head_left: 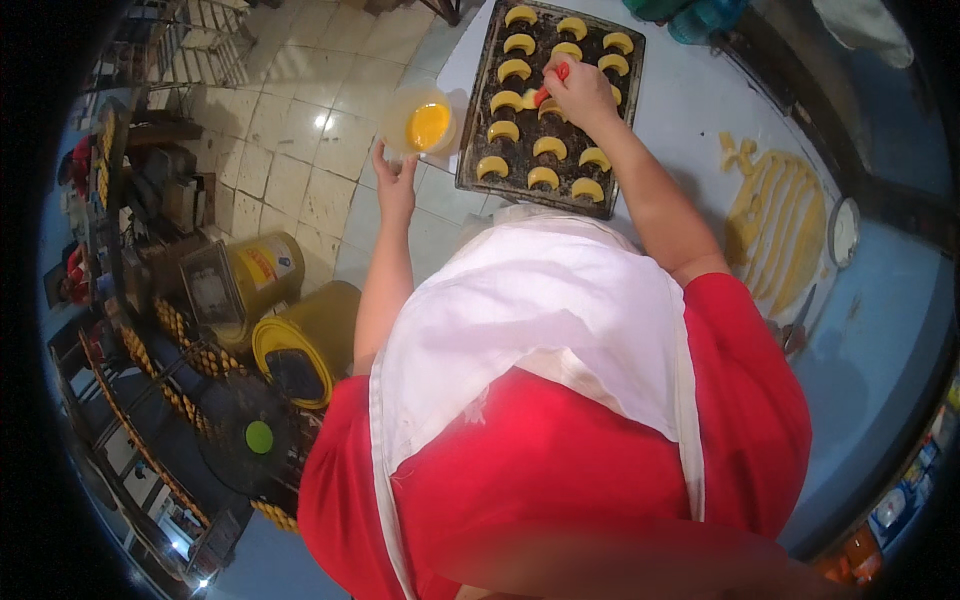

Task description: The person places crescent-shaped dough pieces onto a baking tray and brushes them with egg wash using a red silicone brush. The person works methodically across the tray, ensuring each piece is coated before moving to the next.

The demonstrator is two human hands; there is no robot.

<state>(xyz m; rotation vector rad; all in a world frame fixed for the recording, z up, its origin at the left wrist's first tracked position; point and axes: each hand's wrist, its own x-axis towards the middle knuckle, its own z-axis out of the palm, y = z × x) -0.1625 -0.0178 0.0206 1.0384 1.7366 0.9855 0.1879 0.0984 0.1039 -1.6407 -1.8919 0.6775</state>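
The right grip holds a brush over the baking tray of crescent pastries on the counter. Left of it, the left grip holds a cup beside the tray's left edge. Dough strips lie on the counter right of the right grip.

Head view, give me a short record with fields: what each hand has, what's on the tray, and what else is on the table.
left hand: holds cup of yellow liquid
right hand: grip on red-handled brush, over a crescent
tray: dark, rows of yellow crescents
table: pale blue; yellow dough strips at right
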